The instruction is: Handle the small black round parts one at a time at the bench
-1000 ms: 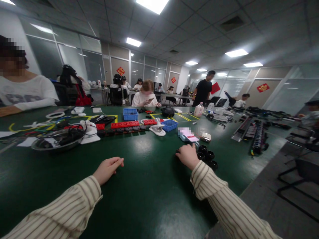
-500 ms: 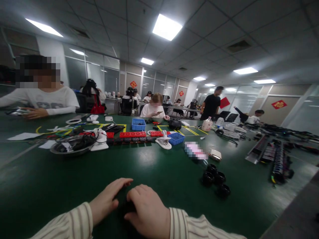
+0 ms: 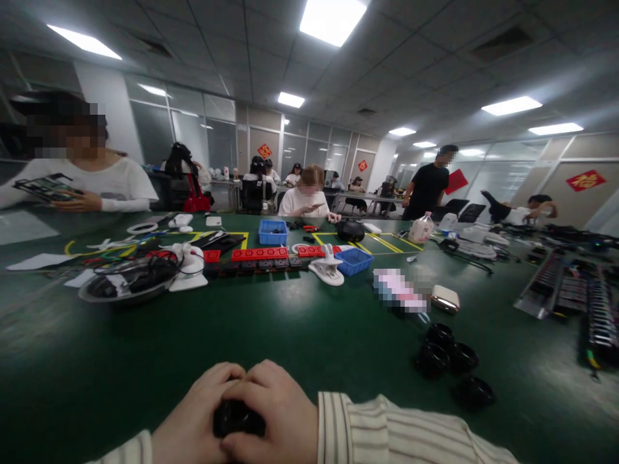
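Note:
Close to the front of the green table, a glossy black rounded piece point(image 3: 238, 419), which looks like a small cup, is held between both hands. My right hand point(image 3: 280, 409) is closed over its top and right side, thumb below. Against its left side lies my left hand point(image 3: 196, 406), with fingers curled and partly hidden behind the right hand. Most of the piece is covered, so its exact kind is hard to confirm. To the right, several similar small black cups point(image 3: 434, 359) stand in a group, with one black cup point(image 3: 474, 392) nearer to me.
Across the table lie a metal bowl point(image 3: 111, 293) of cables, red power strips point(image 3: 258, 253), a white clip base point(image 3: 330, 267) and a blue bin point(image 3: 354, 261). A cream case point(image 3: 445, 298) sits right. A co-worker point(image 3: 77, 180) at left holds a circuit-like frame.
My left hand has moved right and closed against the black piece, meeting my right hand. The view has turned slightly, shifting the table items. The left co-worker has raised the frame.

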### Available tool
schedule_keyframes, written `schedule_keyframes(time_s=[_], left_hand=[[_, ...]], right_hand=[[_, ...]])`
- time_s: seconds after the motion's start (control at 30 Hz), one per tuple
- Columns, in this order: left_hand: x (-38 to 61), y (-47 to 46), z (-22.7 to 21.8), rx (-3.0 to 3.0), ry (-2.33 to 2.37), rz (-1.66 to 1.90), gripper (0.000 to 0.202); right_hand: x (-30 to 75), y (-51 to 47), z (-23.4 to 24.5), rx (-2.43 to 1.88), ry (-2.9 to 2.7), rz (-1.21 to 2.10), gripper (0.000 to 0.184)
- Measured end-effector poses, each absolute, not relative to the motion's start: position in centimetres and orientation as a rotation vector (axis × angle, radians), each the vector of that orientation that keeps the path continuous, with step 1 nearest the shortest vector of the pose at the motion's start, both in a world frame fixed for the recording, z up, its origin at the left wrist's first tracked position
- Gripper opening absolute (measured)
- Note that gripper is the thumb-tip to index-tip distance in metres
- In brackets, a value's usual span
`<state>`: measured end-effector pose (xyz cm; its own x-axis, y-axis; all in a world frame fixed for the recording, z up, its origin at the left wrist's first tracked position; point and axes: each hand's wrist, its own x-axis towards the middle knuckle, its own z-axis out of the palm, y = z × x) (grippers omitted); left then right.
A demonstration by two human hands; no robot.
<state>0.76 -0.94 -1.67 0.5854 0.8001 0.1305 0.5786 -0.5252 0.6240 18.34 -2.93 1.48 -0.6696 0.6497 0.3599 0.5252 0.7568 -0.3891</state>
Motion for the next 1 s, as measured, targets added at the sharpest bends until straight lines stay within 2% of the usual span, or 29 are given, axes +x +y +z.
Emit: schedule_keyframes(time_s=[0.07, 0.13, 0.23, 0.3, 0.47, 0.53, 0.67, 0.8, 1.0], left_hand=[[0.3, -0.7, -1.2, 2.380, 0.965, 0.443, 0.053], [0.1, -0.6, -0.5, 2.401, 0.870, 0.315, 0.066], [0.0, -1.0, 0.2, 2.372, 0.817, 0.225, 0.068], [0.1, -1.4, 0.0, 2.390, 0.833, 0.260, 0.068], [0.1, -1.8, -1.1, 2.523, 0.853, 0.370, 0.082], [0.3, -1.8, -0.8, 2.493, 0.883, 0.378, 0.075], [0.9, -1.8, 0.5, 2.380, 0.902, 0.429, 0.051], [1.2, -2.0, 1.1, 2.403, 0.889, 0.422, 0.039], [0.9, -1.7, 0.8, 2.420, 0.891, 0.451, 0.060]], right_hand=[[18.3, -3.0, 0.6, -0.733, -2.491, 0.376, 0.045], [18.2, -3.0, 0.0, -0.558, -2.557, 0.360, 0.029], [18.1, -3.1, -0.3, -0.370, -2.610, 0.283, 0.012], [18.2, -3.3, -0.1, -0.352, -2.584, 0.259, 0.015], [18.4, -4.0, 0.8, -0.644, -2.343, 0.340, 0.045], [18.3, -4.0, 1.0, -0.750, -2.292, 0.370, 0.051], [18.3, -3.8, 1.1, -0.835, -2.338, 0.346, 0.039], [18.6, -3.5, 1.6, -0.578, -2.378, 0.406, 0.022], [19.0, -3.7, 1.8, -0.285, -2.524, 0.400, 0.009]])
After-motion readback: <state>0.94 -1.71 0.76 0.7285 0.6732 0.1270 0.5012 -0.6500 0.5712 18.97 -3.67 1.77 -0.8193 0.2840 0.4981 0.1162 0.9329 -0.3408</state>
